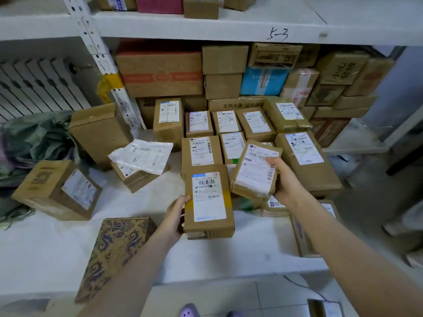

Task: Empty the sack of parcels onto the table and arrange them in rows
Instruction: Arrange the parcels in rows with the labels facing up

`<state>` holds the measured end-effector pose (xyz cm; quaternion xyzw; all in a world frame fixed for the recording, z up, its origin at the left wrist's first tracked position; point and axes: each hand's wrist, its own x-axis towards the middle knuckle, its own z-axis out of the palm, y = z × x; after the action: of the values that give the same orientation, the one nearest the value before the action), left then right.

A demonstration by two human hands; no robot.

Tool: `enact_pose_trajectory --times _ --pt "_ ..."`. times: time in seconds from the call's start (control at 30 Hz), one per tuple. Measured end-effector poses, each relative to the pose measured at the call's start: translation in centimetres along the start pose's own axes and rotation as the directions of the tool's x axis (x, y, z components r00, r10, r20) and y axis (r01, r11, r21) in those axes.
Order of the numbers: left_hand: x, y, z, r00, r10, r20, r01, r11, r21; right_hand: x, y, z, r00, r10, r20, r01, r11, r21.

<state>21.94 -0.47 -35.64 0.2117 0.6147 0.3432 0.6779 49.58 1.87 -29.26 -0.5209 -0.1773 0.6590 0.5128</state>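
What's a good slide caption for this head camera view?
Left hand grips a long carton, right hand a tilted carton, by rows of parcels on the table; crumpled sack at left.

parcel depot; shelves (206,28) of labelled boxes (160,72)

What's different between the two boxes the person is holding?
The left box, gripped by the left hand, sits straight, lined up with the arranged parcels. The right box, gripped by the right hand, is tilted above them. The left box has a yellow tape band, while the right box shows none. Both are brown cardboard with white labels.
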Motion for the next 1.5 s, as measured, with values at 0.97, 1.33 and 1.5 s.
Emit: enact_pose_trajectory --times 0.97,1.33,1.5 --pt "2.9 0.8 2.5 0.968 0.041 -0.249 0.013 0.977 0.212 0.4 0.6 -0.5 0.981 0.190 0.052 -0.193 0.978 0.080" --pt "0.0 -0.1 7.2 0.880 0.366 -0.303 0.033 0.590 0.807 -3.0 0.4 -3.4 0.945 0.300 0.132 -0.228 0.892 -0.391" --pt "0.5 -1.4 8.5 0.896 0.348 -0.275 0.125 0.396 0.910 -4.2 1.3 -5.4 0.979 0.203 -0.017 -0.159 0.712 -0.684"
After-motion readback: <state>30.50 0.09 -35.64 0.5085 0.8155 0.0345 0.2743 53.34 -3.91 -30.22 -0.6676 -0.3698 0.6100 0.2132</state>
